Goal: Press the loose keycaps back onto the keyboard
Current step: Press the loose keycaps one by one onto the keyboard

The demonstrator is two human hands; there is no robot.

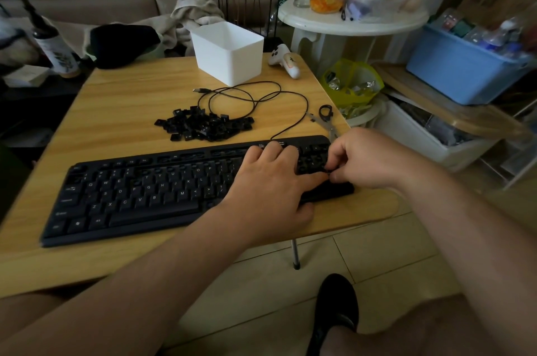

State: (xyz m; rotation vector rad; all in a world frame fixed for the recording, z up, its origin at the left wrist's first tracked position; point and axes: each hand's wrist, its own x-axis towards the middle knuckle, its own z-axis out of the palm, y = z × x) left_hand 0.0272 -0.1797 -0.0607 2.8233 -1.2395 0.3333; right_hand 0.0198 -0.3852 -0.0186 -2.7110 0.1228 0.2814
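The right end of the keyboard is hidden under both hands, so the number-pad keys there are hard to make out, and whether a keycap sits between the fingertips cannot be told. The left hand lies flat with straight fingers, its grip released, pressing on the keyboard's right part. The right hand is curled just right of it, fingertips pinched together at the keyboard's right edge (on what, if anything, cannot be seen).

One keyboard lies on a wooden worktop. Behind the keyboard sits one pile of loose keycaps, too jumbled to count, with one black cable looping behind it and one white bin further back. The floor below is pale tile.
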